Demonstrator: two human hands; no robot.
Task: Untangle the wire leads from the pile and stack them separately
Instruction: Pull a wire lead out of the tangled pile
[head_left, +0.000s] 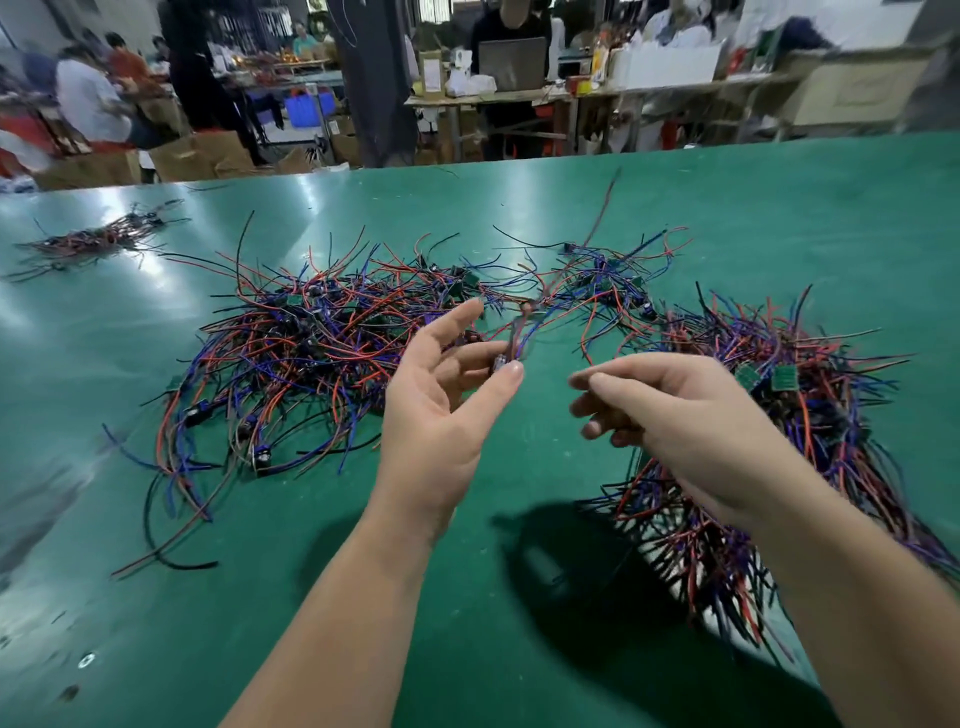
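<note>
Snagging looms if you yank the red-and-blue wire lead (514, 340) pinched in your left hand (441, 405) fingers, dragging the tangled red, blue and black wire pile (311, 338); right hand (675, 415) fingers curl, hold unclear.

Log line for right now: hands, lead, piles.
left hand pinches wire lead above tangled pile | right hand curled, grip unclear, over right pile | small pile far left

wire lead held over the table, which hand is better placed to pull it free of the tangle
Left. The left hand pinches the thin red-and-blue wire lead trailing from the tangled wire pile; the right hand hovers apart.
</note>
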